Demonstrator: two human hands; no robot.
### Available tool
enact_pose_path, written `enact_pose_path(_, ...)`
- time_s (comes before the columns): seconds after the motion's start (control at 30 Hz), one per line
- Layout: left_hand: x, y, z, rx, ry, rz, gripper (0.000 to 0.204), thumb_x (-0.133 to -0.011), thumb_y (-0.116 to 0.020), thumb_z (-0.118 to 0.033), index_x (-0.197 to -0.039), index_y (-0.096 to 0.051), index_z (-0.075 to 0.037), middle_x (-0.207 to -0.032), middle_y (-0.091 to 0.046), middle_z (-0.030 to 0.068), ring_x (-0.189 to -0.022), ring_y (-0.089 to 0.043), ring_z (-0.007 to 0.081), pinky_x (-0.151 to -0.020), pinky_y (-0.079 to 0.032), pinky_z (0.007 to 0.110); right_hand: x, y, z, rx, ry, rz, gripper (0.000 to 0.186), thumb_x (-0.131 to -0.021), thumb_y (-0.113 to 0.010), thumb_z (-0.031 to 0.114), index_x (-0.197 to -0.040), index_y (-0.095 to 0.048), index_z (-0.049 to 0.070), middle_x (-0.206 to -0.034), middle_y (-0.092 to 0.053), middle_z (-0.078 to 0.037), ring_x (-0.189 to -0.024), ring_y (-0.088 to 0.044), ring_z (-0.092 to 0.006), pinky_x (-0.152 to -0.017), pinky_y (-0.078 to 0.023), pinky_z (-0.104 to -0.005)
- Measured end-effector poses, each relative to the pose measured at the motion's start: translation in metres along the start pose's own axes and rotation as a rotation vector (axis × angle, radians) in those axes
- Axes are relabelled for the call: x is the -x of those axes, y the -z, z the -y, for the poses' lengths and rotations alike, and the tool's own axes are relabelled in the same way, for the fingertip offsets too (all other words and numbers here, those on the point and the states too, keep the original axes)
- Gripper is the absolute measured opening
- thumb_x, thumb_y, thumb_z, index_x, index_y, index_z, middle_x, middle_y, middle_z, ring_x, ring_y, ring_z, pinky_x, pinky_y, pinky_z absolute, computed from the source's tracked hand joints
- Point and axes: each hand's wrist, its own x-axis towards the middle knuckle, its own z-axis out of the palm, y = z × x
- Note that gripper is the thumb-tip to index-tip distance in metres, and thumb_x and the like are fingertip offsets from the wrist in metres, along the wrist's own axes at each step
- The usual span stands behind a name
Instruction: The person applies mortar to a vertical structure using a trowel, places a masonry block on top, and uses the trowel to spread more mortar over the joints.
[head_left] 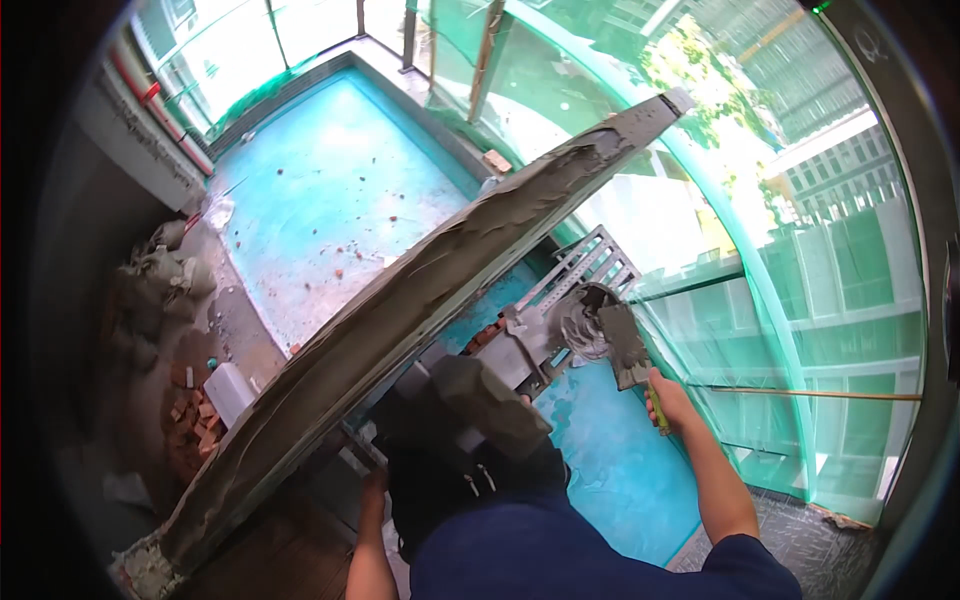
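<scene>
A worker trowels grey mortar beside a long mortar-coated straightedge beam [420,300] above a turquoise floor [330,190].

The right hand [672,398] is closed around the green-handled steel trowel [628,345], its blade over the mortar-smeared metal scaffold platform [560,300]; the left hand [374,482] sits under the beam's lower end, its hold impossible to make out.

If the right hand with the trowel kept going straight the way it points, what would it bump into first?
Probably the pan of wet mortar: the right hand aims its trowel up-left, blade already at the pan. Depth is hard to judge.
</scene>
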Motion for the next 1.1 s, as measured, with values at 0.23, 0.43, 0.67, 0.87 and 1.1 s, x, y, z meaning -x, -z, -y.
enact_pose_path(0.23,0.018,0.0,0.024,-0.591,-0.128,-0.078,0.039,-0.097,-0.045,-0.034,-0.122,-0.056,-0.006,-0.11,-0.06,0.0106,-0.093,-0.056,0.0232,-0.084,-0.045,0.033,-0.196,0.055,-0.054,0.388,-0.2,-0.162,0.047,-0.084,-0.062,0.052,-0.095,-0.06,0.006,-0.068,-0.057,-0.009,-0.057,-0.055,-0.0265,-0.054,-0.045,-0.0399)
enact_pose_path(0.43,0.058,-0.031,-0.051,-0.554,0.22,-0.142,0.038,-0.097,-0.046,-0.033,-0.122,-0.056,-0.006,-0.111,-0.06,0.0114,-0.094,-0.056,0.0245,-0.085,-0.046,0.034,-0.348,0.029,-0.095,0.939,-0.011,-0.297,0.053,-0.078,-0.067,0.052,-0.104,-0.064,0.006,-0.103,-0.068,-0.017,-0.097,-0.065,-0.0346,-0.081,-0.053,-0.0445)
enact_pose_path(0.67,0.078,-0.058,-0.102,-0.546,0.375,-0.18,0.037,-0.097,-0.046,-0.031,-0.122,-0.056,-0.005,-0.111,-0.061,0.0124,-0.096,-0.057,0.0259,-0.086,-0.046,0.036,-0.458,-0.015,-0.163,1.142,0.013,-0.376,0.027,-0.085,-0.062,0.033,-0.096,-0.063,0.009,-0.096,-0.07,-0.014,-0.087,-0.068,-0.0326,-0.074,-0.055,-0.0425)
enact_pose_path(0.87,0.107,-0.068,-0.1,-0.513,0.433,-0.224,0.036,-0.097,-0.047,-0.029,-0.121,-0.056,-0.005,-0.112,-0.061,0.0133,-0.097,-0.058,0.0272,-0.086,-0.046,0.038,-0.448,-0.04,-0.14,0.966,0.294,-0.199,0.03,-0.078,-0.061,0.034,-0.08,-0.067,0.004,-0.078,-0.067,-0.021,-0.078,-0.066,-0.037,-0.071,-0.054,-0.0446)
enact_pose_path(1.1,0.122,-0.068,-0.103,-0.402,0.391,-0.226,0.035,-0.097,-0.048,-0.027,-0.121,-0.057,-0.004,-0.112,-0.062,0.0142,-0.099,-0.058,0.0287,-0.087,-0.047,0.04,-0.406,-0.027,-0.168,0.219,0.04,-0.038,0.035,-0.08,-0.07,0.038,-0.09,-0.067,0.005,-0.061,-0.059,-0.006,-0.049,-0.056,-0.0175,-0.047,-0.045,-0.0337)
